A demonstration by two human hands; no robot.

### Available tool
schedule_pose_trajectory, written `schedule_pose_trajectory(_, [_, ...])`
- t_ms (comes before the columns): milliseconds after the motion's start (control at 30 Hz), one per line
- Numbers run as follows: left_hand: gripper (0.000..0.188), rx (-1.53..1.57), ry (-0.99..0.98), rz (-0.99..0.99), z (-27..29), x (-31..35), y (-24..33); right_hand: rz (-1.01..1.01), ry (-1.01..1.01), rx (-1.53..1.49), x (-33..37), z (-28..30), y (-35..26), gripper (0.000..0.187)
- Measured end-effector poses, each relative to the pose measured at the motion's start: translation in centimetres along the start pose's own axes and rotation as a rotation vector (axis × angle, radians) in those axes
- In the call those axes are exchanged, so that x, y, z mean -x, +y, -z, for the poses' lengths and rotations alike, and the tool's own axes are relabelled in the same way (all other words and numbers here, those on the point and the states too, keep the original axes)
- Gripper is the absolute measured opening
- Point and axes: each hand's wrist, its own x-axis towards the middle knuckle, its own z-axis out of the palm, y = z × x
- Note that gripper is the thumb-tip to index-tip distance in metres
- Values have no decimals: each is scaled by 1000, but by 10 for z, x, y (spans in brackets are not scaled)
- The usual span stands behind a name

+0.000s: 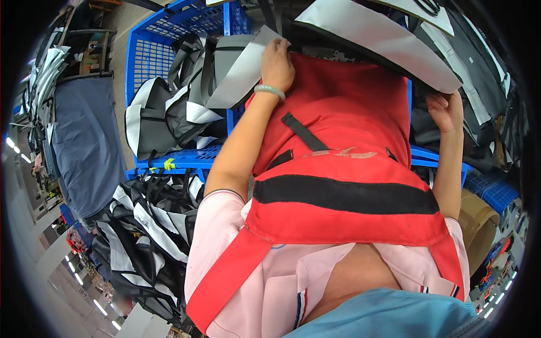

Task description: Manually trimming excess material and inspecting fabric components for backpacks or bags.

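Observation:
My left hand (277,66), with a pale green bangle at the wrist, has its fingers bent over the upper edge of a silver-grey fabric strip (239,76). The strip slants down to the left over the blue crate. On the right, my right hand (445,110) is closed at the lower end of a long silver-white fabric panel (375,42) with a black underside. That panel runs up and left above my lap, and its fold hides my right fingertips. Below both pieces lies my red apron (344,141).
A blue plastic crate (147,70) at the left holds black and silver sewn pieces (169,115). More such pieces (149,225) are heaped below it. Dark fabric sheets (470,62) are stacked at the right, above a brown cardboard piece (476,225). A dark blue cloth (87,143) hangs at far left.

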Motion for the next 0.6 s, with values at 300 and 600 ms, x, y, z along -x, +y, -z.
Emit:
schedule_pose_trajectory(300, [29,-37,-516,-130,3,-62,14,167,-106,-114,60,11,-69,19])
schedule_pose_trajectory(600, [38,783,-804,-342,102,-76,197,1157,-97,1203,118,-15,-143,46])
